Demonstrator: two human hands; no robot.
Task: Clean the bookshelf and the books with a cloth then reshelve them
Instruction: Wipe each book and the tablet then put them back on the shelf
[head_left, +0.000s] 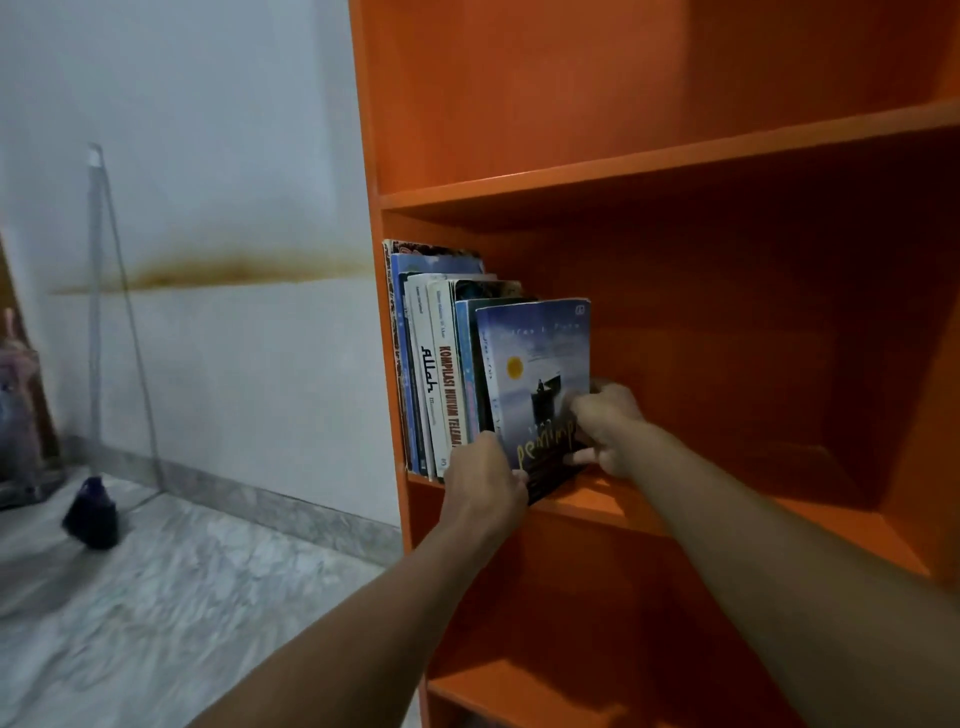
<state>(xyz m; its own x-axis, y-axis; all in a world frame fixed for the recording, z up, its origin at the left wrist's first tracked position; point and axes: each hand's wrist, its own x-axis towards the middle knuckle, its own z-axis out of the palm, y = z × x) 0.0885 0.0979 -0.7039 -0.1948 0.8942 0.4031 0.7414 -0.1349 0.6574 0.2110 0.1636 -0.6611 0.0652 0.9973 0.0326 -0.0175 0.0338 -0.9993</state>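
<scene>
Jointly, two hands (480, 478) (610, 423) on one blue book (540, 353)

Books (441, 364) — left end of shelf (649, 514).

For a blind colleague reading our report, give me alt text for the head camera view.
A person's left hand and right hand grip a blue paperback at the right end of a row of books standing against the left side of an orange bookshelf. Left of it is a white wall with a brown stain, above a marbled floor.
</scene>
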